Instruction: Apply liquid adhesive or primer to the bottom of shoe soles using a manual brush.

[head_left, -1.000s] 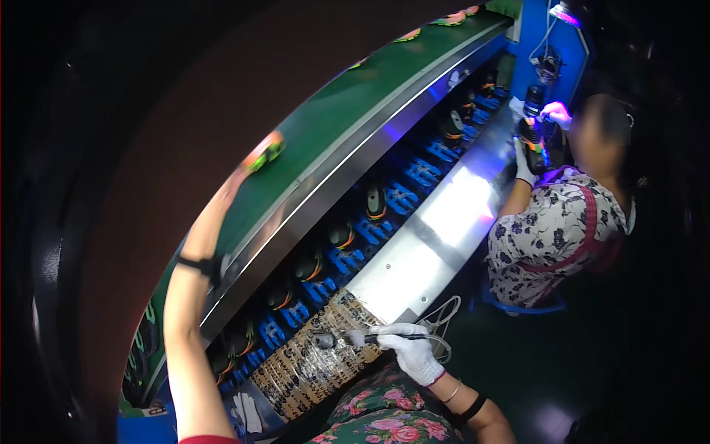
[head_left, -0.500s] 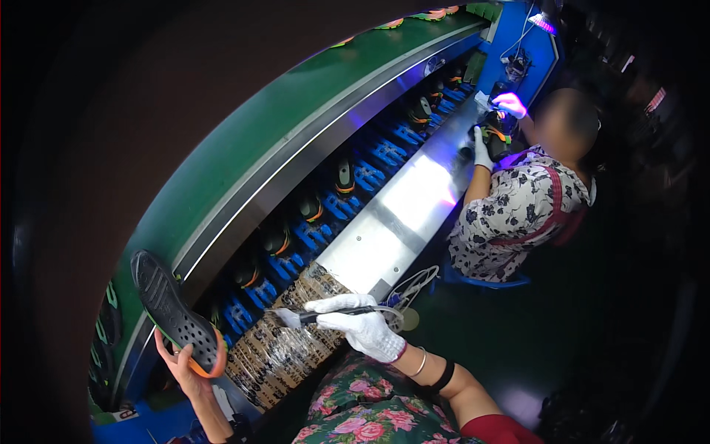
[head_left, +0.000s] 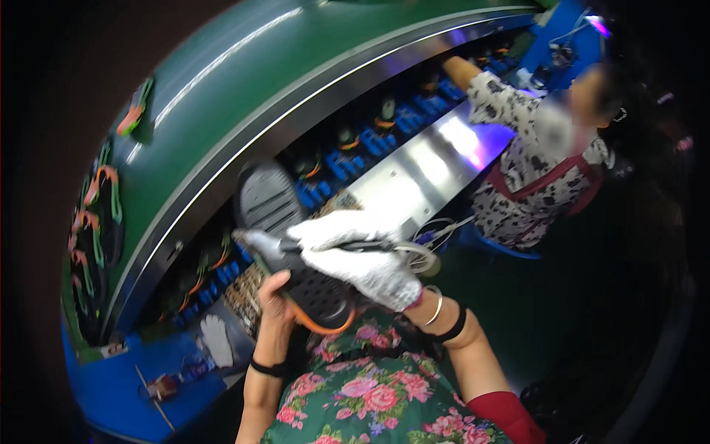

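My bare left hand (head_left: 275, 297) grips a black shoe sole (head_left: 268, 198) by its side, tilted in front of me. The sole has grooves toward its far end, small holes toward its near end and an orange and green edge. My right hand (head_left: 362, 259), in a white glove, is closed round the dark handle of a brush (head_left: 265, 243). The pale brush tip lies over the middle of the sole; whether it touches cannot be told. A pale tube or cord loops by my right wrist, and this hand covers part of the sole.
A green conveyor belt (head_left: 222, 96) carries several soles (head_left: 96, 222) at the left. Below it, shoes stand in a row on blue holders (head_left: 347, 164) beside a metal ledge (head_left: 392, 185). A co-worker (head_left: 532, 163) sits at right, one arm reaching toward the row. A white glove (head_left: 217, 340) lies lower left.
My left hand has brought the sole right and nearer to me. The brush in my right hand is now over the sole. The view has shifted, and the co-worker's arm now reaches toward the line.
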### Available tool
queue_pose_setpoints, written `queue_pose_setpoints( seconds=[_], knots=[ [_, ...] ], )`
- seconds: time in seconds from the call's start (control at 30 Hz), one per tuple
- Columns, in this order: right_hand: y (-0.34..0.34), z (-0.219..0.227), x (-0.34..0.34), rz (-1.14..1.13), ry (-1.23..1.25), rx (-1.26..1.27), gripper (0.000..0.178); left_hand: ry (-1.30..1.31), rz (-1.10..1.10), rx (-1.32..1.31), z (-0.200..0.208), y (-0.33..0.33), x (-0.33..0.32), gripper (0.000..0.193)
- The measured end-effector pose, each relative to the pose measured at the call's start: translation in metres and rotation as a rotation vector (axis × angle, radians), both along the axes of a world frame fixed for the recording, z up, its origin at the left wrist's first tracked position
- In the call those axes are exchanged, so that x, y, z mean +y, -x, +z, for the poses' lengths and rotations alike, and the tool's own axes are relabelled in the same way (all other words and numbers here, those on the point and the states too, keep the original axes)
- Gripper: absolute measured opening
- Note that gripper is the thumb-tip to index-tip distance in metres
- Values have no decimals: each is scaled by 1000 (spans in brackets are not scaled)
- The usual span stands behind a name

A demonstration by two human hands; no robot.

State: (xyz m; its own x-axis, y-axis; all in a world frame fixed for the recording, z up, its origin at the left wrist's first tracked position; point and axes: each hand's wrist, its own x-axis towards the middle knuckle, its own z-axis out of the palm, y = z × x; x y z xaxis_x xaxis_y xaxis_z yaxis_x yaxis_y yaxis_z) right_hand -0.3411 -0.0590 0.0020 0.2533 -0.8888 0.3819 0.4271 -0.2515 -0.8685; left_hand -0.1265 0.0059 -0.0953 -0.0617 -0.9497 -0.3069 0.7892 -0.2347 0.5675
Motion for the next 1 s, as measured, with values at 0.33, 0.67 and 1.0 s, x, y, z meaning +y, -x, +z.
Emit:
queue_pose_setpoints(
  seconds=[0.33, 0.67, 1.0],
  knots=[
    [-2, 10, 8, -363, 636, 502, 28, 151, 13, 201, 18, 31, -4, 95],
    [-23, 11, 17, -308, 821, 817, 41, 68, -160, -226, 26, 38, 14, 111],
    [-25, -3, 7, -219, 697, 675, 40, 173, -63, 311, 12, 32, 0, 119]
  ],
)
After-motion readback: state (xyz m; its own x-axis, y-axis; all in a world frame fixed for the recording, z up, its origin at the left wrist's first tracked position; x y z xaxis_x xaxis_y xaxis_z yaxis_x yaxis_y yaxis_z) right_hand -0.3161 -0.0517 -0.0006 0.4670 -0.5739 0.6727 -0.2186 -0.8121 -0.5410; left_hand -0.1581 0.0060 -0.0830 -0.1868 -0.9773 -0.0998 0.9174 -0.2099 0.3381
